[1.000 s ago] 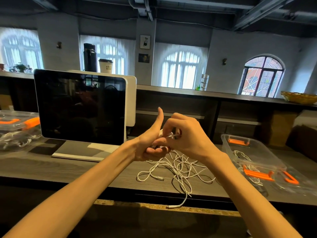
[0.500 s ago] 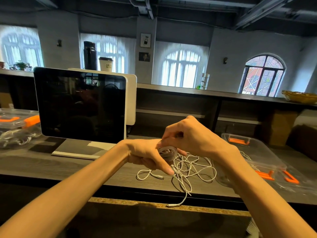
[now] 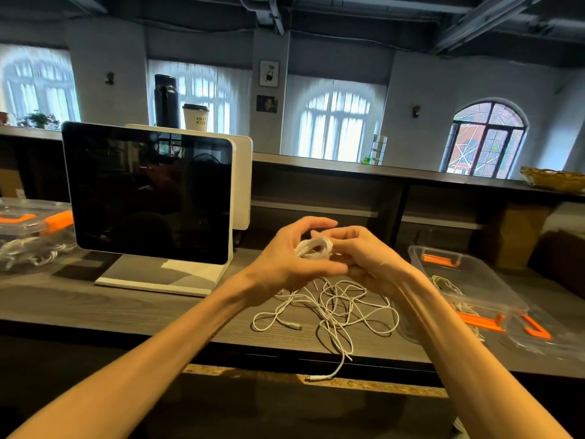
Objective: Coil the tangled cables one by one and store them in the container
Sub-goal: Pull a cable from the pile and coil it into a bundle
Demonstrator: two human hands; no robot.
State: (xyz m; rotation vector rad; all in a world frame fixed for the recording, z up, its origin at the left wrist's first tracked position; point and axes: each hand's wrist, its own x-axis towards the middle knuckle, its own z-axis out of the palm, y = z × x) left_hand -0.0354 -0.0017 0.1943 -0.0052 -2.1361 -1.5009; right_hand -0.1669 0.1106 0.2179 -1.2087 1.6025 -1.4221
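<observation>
Hands: two; left hand (image 3: pixel 285 261) and right hand (image 3: pixel 367 261), fingers curled around one white coil (image 3: pixel 313 247).
Containers: two, right container (image 3: pixel 443 264), left container (image 3: pixel 31 229).
Loose cables (image 3: pixel 342 308): tangled on counter (image 3: pixel 126 305), number unclear.

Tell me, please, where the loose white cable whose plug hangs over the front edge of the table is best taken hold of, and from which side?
Judging by its pose, take the loose white cable just behind its plug, coming from the front and above. That end hangs free past the table edge, clear of the tangled cables, so a pinch grip should reach it without snagging other loops.
</observation>
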